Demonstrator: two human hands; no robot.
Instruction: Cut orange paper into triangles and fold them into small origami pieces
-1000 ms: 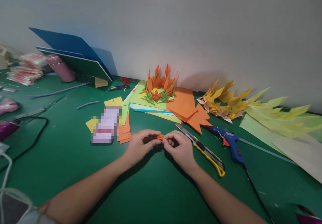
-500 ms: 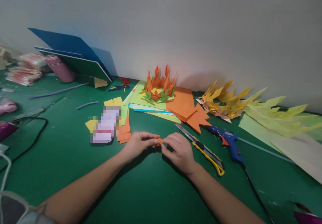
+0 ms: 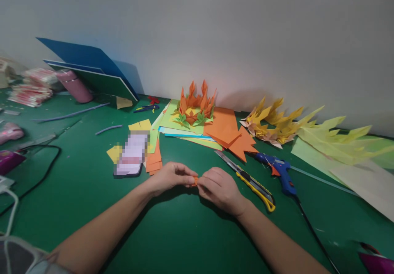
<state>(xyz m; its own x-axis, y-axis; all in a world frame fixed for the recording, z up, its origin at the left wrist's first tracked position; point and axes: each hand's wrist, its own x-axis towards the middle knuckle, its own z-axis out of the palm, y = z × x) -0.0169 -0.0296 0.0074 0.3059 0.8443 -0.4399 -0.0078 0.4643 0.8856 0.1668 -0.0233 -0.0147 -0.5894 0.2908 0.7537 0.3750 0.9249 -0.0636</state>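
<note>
A small piece of orange paper (image 3: 195,181) is pinched between my two hands, low over the green table (image 3: 191,241). My left hand (image 3: 172,179) grips its left side between thumb and fingers. From the right, the curled fingers of my right hand (image 3: 220,190) press on its other side and hide part of it. Its folds are too small to make out. Beyond the hands, an orange and green folded-paper crown (image 3: 197,106) stands on coloured sheets. Orange paper strips (image 3: 154,161) lie just left of my left hand.
A yellow utility knife (image 3: 252,186) with its blade out lies right of my right hand. Past it are a blue glue gun (image 3: 280,171) and yellow paper leaves (image 3: 273,120). A phone (image 3: 132,153) lies to the left; a pink bottle (image 3: 74,86) leans behind it.
Both hands keep hold of the orange paper and have shifted slightly lower in view. My right fingers have curled closer around it. The camera view has moved a little.
</note>
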